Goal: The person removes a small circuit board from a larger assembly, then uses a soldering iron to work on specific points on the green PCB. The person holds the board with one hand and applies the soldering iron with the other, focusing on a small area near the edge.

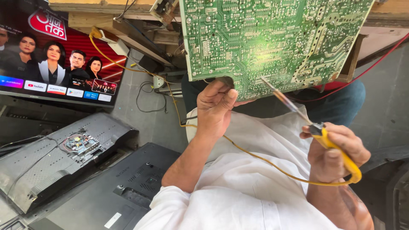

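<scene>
From the head camera, a green circuit board is pinched at its lower edge by the left hand, at twelve o'clock. A yellow soldering iron is gripped in the right hand, its tip touching the board. A slipped tip could bridge neighbouring joints, and the yellow cord could be snagged across the lap.

Daylight falls on a grey concrete floor strewn with thin black cables. A lit flat television screen leans at the left, and below it two dark grey plastic television back covers lie flat. A rough wooden workbench runs along the top.
</scene>
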A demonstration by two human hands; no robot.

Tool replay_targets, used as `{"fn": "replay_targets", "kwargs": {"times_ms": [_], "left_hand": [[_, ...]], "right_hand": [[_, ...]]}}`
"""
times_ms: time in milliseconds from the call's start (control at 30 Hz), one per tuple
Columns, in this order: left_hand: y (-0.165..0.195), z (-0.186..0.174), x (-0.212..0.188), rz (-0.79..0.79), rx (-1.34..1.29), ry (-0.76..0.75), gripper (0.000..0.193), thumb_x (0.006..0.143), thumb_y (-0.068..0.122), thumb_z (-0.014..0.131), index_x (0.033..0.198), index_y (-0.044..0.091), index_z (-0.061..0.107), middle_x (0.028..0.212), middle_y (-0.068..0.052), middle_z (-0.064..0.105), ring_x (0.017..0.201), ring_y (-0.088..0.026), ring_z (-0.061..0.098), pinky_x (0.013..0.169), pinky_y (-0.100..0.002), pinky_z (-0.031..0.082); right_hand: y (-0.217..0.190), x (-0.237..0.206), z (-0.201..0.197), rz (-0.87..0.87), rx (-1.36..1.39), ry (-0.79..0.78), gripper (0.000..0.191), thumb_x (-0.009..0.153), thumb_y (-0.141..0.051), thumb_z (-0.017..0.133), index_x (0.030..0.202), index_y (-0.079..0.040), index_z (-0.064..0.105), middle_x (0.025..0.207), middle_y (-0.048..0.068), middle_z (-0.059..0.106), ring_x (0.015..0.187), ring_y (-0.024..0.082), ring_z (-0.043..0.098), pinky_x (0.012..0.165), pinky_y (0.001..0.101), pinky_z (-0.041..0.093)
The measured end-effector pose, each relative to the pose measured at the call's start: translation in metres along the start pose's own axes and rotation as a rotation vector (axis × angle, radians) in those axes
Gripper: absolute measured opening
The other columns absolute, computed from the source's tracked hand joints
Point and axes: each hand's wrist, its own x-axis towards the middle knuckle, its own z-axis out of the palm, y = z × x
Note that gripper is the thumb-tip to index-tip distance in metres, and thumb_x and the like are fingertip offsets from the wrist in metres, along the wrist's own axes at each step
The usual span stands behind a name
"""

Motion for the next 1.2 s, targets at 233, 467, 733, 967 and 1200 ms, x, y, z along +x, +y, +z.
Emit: {"fn": "replay_targets", "kwargs": {"times_ms": [233, 467, 733, 967, 1200], "left_hand": [[-0.002, -0.002, 0.0, -0.006, 0.005, -0.001, 0.027, 0.107, 0.0, 0.066, 0.134, -0.004, 0.064, 0.124, -0.015, 0.072, 0.115, -0.027, 0.072, 0.104, -0.056, 0.062], [-0.004, -0.002, 0.001, -0.006, 0.008, 0.01, 0.028, 0.106, 0.0, 0.067, 0.134, -0.002, 0.064, 0.123, -0.014, 0.073, 0.115, -0.028, 0.072, 0.104, -0.057, 0.061], [-0.004, -0.002, 0.0, -0.006, 0.008, 0.013, 0.027, 0.106, 0.001, 0.068, 0.132, -0.002, 0.066, 0.12, -0.014, 0.073, 0.114, -0.027, 0.072, 0.104, -0.057, 0.062], [-0.004, -0.003, -0.001, -0.007, 0.014, 0.02, 0.027, 0.106, 0.001, 0.068, 0.132, -0.002, 0.066, 0.119, -0.014, 0.074, 0.112, -0.026, 0.073, 0.103, -0.055, 0.062], [-0.004, -0.002, -0.001, -0.005, 0.009, 0.014, 0.026, 0.106, 0.002, 0.068, 0.132, -0.002, 0.066, 0.12, -0.014, 0.073, 0.114, -0.026, 0.072, 0.105, -0.057, 0.062]], "right_hand": [[-0.014, 0.007, 0.026, 0.029, -0.142, -0.113, 0.018, 0.105, -0.017, 0.075, 0.117, -0.005, 0.072, 0.117, 0.019, 0.068, 0.101, 0.031, 0.075, 0.084, 0.044, 0.068], [-0.011, 0.011, 0.035, -0.022, -0.16, -0.179, 0.017, 0.102, -0.019, 0.075, 0.114, -0.007, 0.073, 0.122, 0.015, 0.067, 0.104, 0.031, 0.073, 0.085, 0.0434, 0.069], [-0.008, 0.013, 0.033, -0.054, -0.194, -0.211, 0.016, 0.1, -0.017, 0.076, 0.113, -0.008, 0.074, 0.12, 0.015, 0.067, 0.103, 0.031, 0.074, 0.085, 0.0422, 0.068], [-0.007, 0.013, 0.033, -0.056, -0.207, -0.224, 0.016, 0.1, -0.016, 0.075, 0.112, -0.007, 0.074, 0.121, 0.016, 0.067, 0.102, 0.03, 0.074, 0.085, 0.0415, 0.068], [-0.009, 0.013, 0.036, -0.111, -0.324, -0.256, 0.011, 0.098, -0.011, 0.076, 0.108, -0.005, 0.073, 0.12, 0.018, 0.067, 0.103, 0.032, 0.074, 0.087, 0.0368, 0.064]]}}
